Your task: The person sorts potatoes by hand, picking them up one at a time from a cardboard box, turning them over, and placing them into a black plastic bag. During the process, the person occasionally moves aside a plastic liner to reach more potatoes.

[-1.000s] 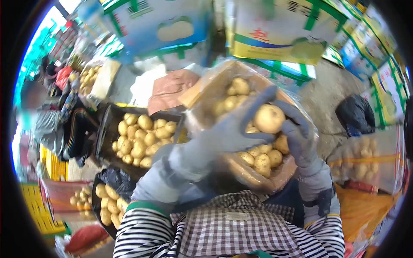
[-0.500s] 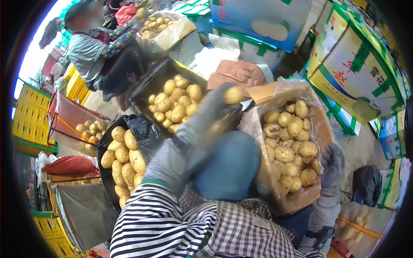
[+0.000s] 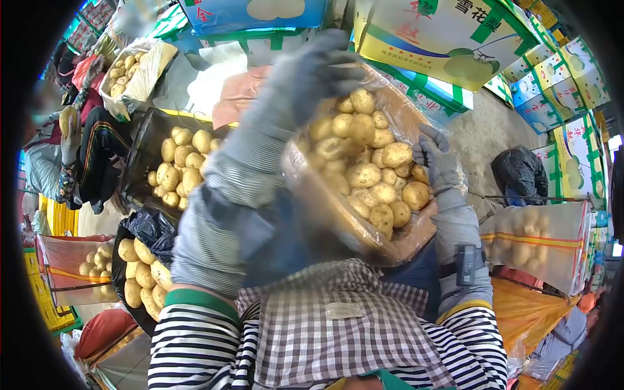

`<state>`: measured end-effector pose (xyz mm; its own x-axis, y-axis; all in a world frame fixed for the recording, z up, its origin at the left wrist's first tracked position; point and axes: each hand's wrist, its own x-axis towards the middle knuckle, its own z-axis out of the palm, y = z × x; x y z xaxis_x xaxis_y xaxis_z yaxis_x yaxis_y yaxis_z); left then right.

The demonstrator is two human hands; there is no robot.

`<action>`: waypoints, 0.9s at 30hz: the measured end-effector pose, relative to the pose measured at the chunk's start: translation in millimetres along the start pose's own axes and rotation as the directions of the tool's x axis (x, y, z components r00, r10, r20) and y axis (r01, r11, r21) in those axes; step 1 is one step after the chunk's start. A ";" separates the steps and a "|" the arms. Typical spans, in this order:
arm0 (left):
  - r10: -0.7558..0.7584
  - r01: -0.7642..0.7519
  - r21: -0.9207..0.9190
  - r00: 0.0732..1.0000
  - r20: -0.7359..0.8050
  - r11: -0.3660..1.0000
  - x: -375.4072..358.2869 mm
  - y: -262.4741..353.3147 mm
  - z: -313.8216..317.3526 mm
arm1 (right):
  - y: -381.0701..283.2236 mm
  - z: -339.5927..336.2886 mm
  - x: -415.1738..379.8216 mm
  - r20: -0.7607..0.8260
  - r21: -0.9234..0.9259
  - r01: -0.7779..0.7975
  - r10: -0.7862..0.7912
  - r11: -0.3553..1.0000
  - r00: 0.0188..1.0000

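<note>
While the lined box [image 3: 390, 227] at frame centre looks near full of potatoes [image 3: 364, 175], plenty sit in the crate [image 3: 140, 153] left; left hand [image 3: 312, 71] grips its far rim, right hand [image 3: 437, 159] loosely curled, empty, on its right edge.

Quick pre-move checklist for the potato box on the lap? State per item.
1. Left hand at far rim of lined box: ok.
2. Right hand at right rim: ok.
3. Either hand holding a potato: cannot tell.
4. Box level: not ok, tilted.
5. Potatoes inside liner: ok.
6. Black crate and black bag of potatoes at left in view: ok.
</note>
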<state>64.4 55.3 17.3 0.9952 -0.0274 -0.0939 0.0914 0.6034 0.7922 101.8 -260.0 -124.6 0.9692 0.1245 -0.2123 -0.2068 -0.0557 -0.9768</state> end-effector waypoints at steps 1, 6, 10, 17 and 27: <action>-0.020 0.021 -0.040 0.999 0.027 0.999 2.6 -16.6 16.7 | 12.4 -3.9 5.4 -0.014 -0.024 -0.083 0.083 0.996 0.996; -0.248 0.238 -0.106 0.965 -0.088 0.965 36.1 -92.8 1.3 | 109.2 -39.2 38.2 0.032 0.152 -0.556 0.558 0.817 0.829; -0.281 0.267 -0.183 0.958 -0.056 0.946 55.8 -91.3 -12.4 | 149.9 -20.8 77.3 -0.067 0.260 -0.689 0.725 0.676 0.685; -0.170 0.164 -0.081 0.983 -0.071 0.983 56.5 -87.3 -7.9 | 161.9 13.1 83.3 0.031 0.510 -0.647 0.739 0.568 0.673; 0.156 -0.184 0.262 0.980 0.126 0.947 27.5 -75.9 3.0 | -37.1 52.0 -23.3 0.418 0.473 -0.144 -0.078 0.869 0.905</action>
<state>84.9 6.4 -43.5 0.9937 -0.0331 0.1073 -0.0878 0.3676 0.9258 79.9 -209.4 -84.8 0.8373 0.5315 -0.1281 -0.3824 0.4018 -0.8321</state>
